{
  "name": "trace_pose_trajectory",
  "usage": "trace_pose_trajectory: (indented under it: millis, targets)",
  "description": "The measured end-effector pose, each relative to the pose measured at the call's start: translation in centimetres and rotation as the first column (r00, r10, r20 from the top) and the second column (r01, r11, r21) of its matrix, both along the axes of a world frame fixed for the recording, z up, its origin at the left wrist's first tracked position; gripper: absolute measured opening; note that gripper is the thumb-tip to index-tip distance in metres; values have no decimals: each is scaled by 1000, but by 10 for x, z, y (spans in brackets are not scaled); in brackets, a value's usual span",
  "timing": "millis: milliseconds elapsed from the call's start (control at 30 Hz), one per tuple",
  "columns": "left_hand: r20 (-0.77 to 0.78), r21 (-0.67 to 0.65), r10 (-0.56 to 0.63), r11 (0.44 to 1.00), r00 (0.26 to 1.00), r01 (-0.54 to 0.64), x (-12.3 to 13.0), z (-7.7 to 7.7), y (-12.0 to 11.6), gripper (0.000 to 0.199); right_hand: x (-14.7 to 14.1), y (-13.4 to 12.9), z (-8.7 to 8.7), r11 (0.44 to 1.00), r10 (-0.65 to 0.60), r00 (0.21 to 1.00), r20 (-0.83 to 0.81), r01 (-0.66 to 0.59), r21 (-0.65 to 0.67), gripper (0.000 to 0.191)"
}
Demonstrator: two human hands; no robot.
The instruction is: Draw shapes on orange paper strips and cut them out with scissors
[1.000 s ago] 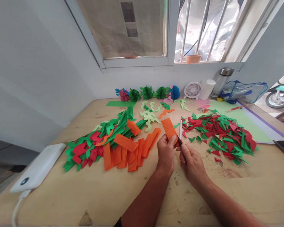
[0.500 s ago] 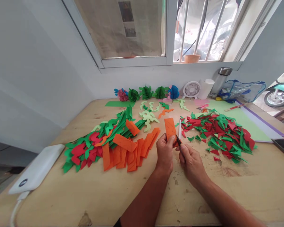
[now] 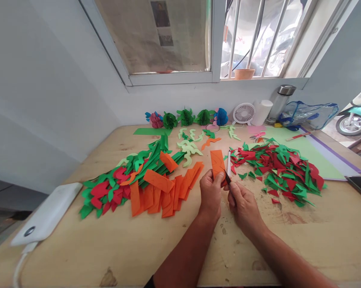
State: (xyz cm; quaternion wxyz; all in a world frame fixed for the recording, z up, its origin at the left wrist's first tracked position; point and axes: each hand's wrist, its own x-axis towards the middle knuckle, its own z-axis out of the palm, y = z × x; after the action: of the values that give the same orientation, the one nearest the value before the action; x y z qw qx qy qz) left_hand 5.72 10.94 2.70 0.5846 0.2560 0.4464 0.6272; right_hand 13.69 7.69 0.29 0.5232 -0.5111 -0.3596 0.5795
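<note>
My left hand (image 3: 211, 192) pinches a folded orange paper strip (image 3: 217, 161) marked with a drawn curved outline. Closed around dark scissors (image 3: 227, 178), my right hand (image 3: 243, 204) meets it from the right. The blades touch the lower right edge of the strip; my fingers cover the handles. Just behind them lies a white pen (image 3: 229, 162). To the left, more orange strips (image 3: 168, 196) lie fanned out beside green strips (image 3: 156, 160) and red cut-out shapes (image 3: 117, 190). Light green cut-outs (image 3: 189, 150) are spread beyond my hands.
Red and green paper scraps (image 3: 279, 168) are heaped at right. A white power bank (image 3: 47, 216) with a cable lies at left, a phone (image 3: 360, 188) at the right edge. Along the wall stand paper honeycomb figures (image 3: 186, 117), a small fan (image 3: 243, 114) and a bottle (image 3: 281, 105).
Both hands, with the orange strip and scissors, have shifted very slightly to the right. Everything else on the table stays put.
</note>
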Motion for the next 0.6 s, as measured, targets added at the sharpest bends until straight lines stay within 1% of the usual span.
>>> trace_pose_trajectory:
  millis: [133,267,400,600]
  targets:
    - [-2,-10,1,1000,1000,-1,-1,3,-1,13,0,0,-1,1000,8,999,-38,-9,-23,45]
    - [14,-27,10,1000,1000,-10,-1,4,-2,14,-1,0,1,1000,6,1000,-4,-6,-15,47]
    - [24,-27,24,999,999,-24,-1,3,0,15,-1,0,4,1000,5,1000,18,-5,-18,48]
    - [-16,11,-7,1000,1000,7,-1,-1,1,11,0,0,2,1000,23,1000,-11,-23,-6,44]
